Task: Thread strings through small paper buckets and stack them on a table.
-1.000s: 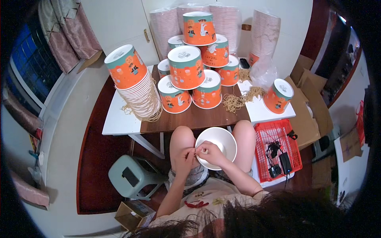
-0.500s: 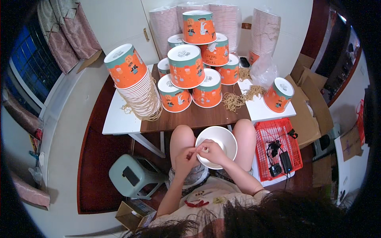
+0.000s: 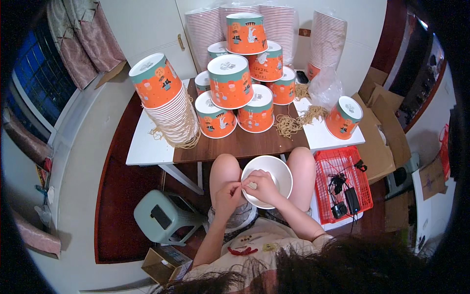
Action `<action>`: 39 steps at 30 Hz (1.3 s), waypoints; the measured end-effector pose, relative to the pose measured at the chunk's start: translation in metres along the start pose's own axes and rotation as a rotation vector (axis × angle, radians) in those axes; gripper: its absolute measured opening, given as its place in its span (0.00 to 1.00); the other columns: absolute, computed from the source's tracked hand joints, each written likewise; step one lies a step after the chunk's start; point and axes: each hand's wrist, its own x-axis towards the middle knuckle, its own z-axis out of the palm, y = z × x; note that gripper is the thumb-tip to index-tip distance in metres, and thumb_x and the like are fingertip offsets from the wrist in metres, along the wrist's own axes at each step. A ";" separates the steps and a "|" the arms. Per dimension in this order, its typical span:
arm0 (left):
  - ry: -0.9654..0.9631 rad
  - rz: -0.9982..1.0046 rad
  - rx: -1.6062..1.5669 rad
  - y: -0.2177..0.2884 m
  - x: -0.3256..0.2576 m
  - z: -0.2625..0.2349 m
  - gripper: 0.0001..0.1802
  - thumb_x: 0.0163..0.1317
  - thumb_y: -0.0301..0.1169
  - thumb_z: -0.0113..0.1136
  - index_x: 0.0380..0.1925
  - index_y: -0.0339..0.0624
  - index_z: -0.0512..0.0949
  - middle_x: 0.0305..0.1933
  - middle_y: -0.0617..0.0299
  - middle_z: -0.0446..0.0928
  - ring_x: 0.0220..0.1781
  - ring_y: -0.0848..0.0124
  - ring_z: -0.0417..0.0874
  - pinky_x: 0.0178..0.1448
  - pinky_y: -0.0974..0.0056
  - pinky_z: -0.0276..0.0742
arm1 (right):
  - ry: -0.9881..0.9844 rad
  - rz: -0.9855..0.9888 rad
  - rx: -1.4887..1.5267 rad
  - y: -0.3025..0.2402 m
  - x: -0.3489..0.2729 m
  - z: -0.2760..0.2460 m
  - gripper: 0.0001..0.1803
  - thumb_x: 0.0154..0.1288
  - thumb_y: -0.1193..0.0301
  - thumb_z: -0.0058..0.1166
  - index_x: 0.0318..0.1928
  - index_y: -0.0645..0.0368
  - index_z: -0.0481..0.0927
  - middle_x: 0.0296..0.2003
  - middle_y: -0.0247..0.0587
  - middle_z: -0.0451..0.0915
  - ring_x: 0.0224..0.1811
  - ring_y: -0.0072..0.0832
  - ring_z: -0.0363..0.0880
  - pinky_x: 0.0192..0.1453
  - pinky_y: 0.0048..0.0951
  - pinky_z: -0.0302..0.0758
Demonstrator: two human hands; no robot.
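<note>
From the tub (image 3: 280, 177) between the knees (image 3: 225, 165): table (image 3: 235, 148) at twelve o'clock, basket (image 3: 328, 164) at three, stool (image 3: 148, 209) at eight, cup stack (image 3: 171, 115) at ten.

It looks like I'm in a home. Pink curtains (image 3: 93, 54) hang by a dark window (image 3: 36, 66) on the left, a white door (image 3: 147, 34) with a gold handle (image 3: 180, 42) is far behind the table (image 3: 225, 148), and a green stool (image 3: 147, 215) sits near left.

Open tub (image 3: 283, 177): one
Piled tubs (image 3: 229, 84): at least eight
Lone orange tub (image 3: 343, 121): one
Banded stack (image 3: 169, 117): one
Wrapped stacks (image 3: 280, 36): four
Stool (image 3: 147, 210): one
</note>
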 end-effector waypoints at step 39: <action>-0.264 -0.139 -0.330 -0.004 0.009 -0.012 0.04 0.53 0.25 0.55 0.27 0.36 0.75 0.32 0.63 0.71 0.34 0.75 0.72 0.39 0.72 0.66 | 0.129 -0.194 -0.187 -0.012 -0.008 -0.008 0.08 0.43 0.66 0.60 0.27 0.50 0.78 0.28 0.29 0.74 0.35 0.27 0.71 0.39 0.29 0.59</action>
